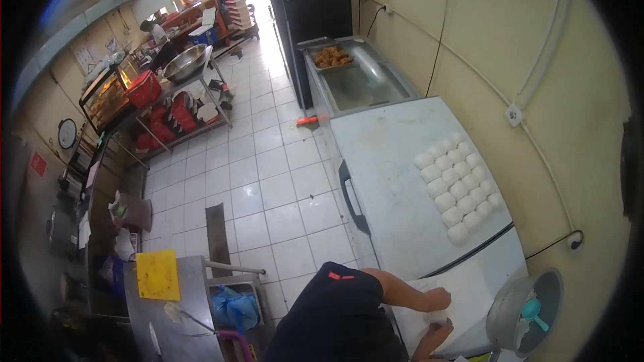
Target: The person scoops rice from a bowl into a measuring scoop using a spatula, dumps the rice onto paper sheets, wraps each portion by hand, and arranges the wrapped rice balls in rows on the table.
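At the lower right, my left hand (436, 300) is closed, its fingers curled at one side of a small white dough piece (437, 318). My right hand (433, 340) comes from the bottom edge with bent fingers against the same dough; the hands hide part of it. Both are just above a white, flour-dusted work surface (473, 295). Beyond it, rows of round white dough balls (458, 188) rest on a white chest freezer lid (382, 161). Beside my hands stands a grey metal bowl (504, 312) with flour and a turquoise scoop (530, 309).
A display freezer (362, 90) holding a tray of brown food (333, 57) adjoins the lid. To the left are a steel table (141, 325) with a yellow board (158, 275) and a blue plastic bag (235, 308). Another person (157, 32) is far back.
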Motion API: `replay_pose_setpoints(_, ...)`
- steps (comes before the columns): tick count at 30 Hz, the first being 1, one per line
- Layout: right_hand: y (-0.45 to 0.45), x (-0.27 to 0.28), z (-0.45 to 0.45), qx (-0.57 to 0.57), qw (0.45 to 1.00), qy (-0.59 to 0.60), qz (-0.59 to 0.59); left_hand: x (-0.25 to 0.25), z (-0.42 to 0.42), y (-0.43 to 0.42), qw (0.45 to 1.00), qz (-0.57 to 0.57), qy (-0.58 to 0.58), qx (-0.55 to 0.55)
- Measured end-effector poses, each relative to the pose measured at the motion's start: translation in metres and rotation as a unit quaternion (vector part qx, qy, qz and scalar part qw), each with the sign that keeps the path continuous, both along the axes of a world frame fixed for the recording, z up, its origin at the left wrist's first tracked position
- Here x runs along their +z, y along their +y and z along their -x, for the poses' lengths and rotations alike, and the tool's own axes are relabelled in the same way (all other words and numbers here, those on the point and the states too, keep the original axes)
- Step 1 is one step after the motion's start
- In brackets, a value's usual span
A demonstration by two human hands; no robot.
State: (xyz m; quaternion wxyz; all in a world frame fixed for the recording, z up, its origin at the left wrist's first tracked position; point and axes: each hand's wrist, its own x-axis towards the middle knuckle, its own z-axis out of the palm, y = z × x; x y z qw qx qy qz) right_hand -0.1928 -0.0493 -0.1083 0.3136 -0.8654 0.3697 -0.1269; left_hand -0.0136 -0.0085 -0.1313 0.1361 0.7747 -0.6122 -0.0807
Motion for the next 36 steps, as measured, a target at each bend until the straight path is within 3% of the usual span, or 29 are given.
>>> replay_pose_setpoints(2, 0.025, 0.005, 0.0, -0.044, 0.999, 0.005, 0.031, 0.016, -0.005, 0.026, 0.998, 0.044, 0.044, 0.012)
replay_pose_setpoints(5, 0.034, -0.036, 0.01, -0.028, 0.995, -0.017, 0.095, 0.022, -0.01, 0.057, 0.997, 0.054, 0.045, -0.031)
replay_pose_setpoints(8, 0.055, -0.054, 0.003, -0.041, 0.977, 0.132, 0.164, -0.011, 0.008, 0.066, 0.989, 0.126, 0.077, 0.017)
replay_pose_setpoints(11, 0.066, -0.025, -0.007, -0.028, 0.986, 0.142, 0.087, -0.013, 0.029, 0.067, 0.967, 0.17, 0.172, 0.081)
replay_pose_setpoints(14, 0.059, -0.036, 0.005, -0.011, 0.997, 0.064, 0.039, 0.002, 0.047, 0.053, 0.884, 0.207, 0.388, 0.161)
replay_pose_setpoints(17, 0.047, -0.035, 0.01, -0.012, 0.997, -0.08, 0.005, 0.004, 0.063, 0.026, 0.84, 0.317, 0.392, 0.2)
replay_pose_setpoints(19, 0.058, 0.015, -0.014, -0.074, 0.983, -0.169, -0.009, 0.063, 0.058, 0.019, 0.76, 0.28, 0.513, 0.283)
replay_pose_setpoints(20, 0.049, 0.018, -0.017, -0.059, 0.986, -0.15, 0.041, 0.088, 0.057, 0.019, 0.712, 0.253, 0.569, 0.323)
replay_pose_setpoints(22, 0.021, 0.028, -0.026, -0.025, 0.984, -0.111, 0.141, 0.099, 0.055, -0.004, 0.725, 0.298, 0.5, 0.368)
replay_pose_setpoints(23, 0.011, 0.037, -0.033, -0.002, 0.98, -0.172, 0.103, 0.104, 0.054, -0.013, 0.727, 0.32, 0.464, 0.391)
replay_pose_setpoints(26, -0.004, 0.083, -0.068, -0.033, 0.979, -0.201, -0.001, 0.195, 0.027, 0.012, 0.65, 0.228, 0.627, 0.363)
replay_pose_setpoints(28, -0.011, 0.093, -0.084, 0.017, 0.942, -0.327, -0.079, 0.198, 0.021, 0.003, 0.639, 0.277, 0.612, 0.375)
replay_pose_setpoints(30, -0.018, 0.088, -0.096, 0.027, 0.92, -0.358, -0.157, 0.201, 0.012, -0.001, 0.611, 0.307, 0.631, 0.367)
replay_pose_setpoints(31, -0.02, 0.081, -0.096, 0.018, 0.906, -0.368, -0.208, 0.216, 0.007, 0.007, 0.582, 0.308, 0.665, 0.353)
replay_pose_setpoints(33, -0.026, 0.059, -0.099, -0.002, 0.884, -0.376, -0.278, 0.221, -0.003, 0.013, 0.445, 0.287, 0.786, 0.318)
replay_pose_setpoints(34, -0.025, 0.054, -0.099, 0.004, 0.891, -0.372, -0.259, 0.206, 0.003, 0.006, 0.387, 0.417, 0.773, 0.281)
replay_pose_setpoints(35, 0.002, 0.101, -0.108, 0.092, 0.918, -0.37, -0.111, 0.19, -0.01, 0.01, 0.471, 0.389, 0.741, 0.28)
replay_pose_setpoints(36, 0.03, 0.148, -0.117, 0.159, 0.911, -0.378, 0.044, 0.202, -0.018, 0.03, 0.479, 0.376, 0.741, 0.281)
